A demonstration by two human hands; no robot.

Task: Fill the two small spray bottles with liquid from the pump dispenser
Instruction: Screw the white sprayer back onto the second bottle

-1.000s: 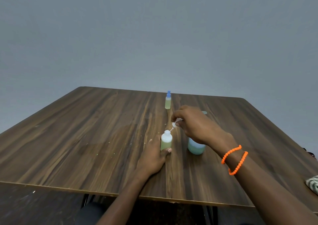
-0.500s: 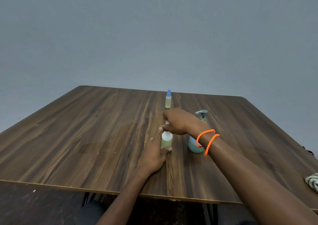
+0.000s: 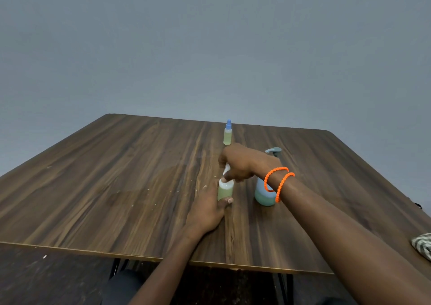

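A small bottle of pale green liquid (image 3: 225,190) stands upright near the middle of the wooden table (image 3: 116,176). My left hand (image 3: 206,211) grips its body from the near side. My right hand (image 3: 242,163) is right above it and pinches the white spray cap (image 3: 226,171) at the bottle's neck. A second small spray bottle (image 3: 227,134), green with a blue cap on, stands farther back. The pump dispenser (image 3: 265,194), holding blue-green liquid, stands to the right, partly hidden behind my right wrist.
A patterned cloth (image 3: 423,245) lies at the table's right edge. Small white specks dot the wood to the left of the bottles. The table's front edge runs just below my forearms. A plain grey wall is behind.
My right hand carried the white spray cap from the right, above the dispenser, over to the near bottle and lowered it onto the neck. My left hand kept hold of the bottle.
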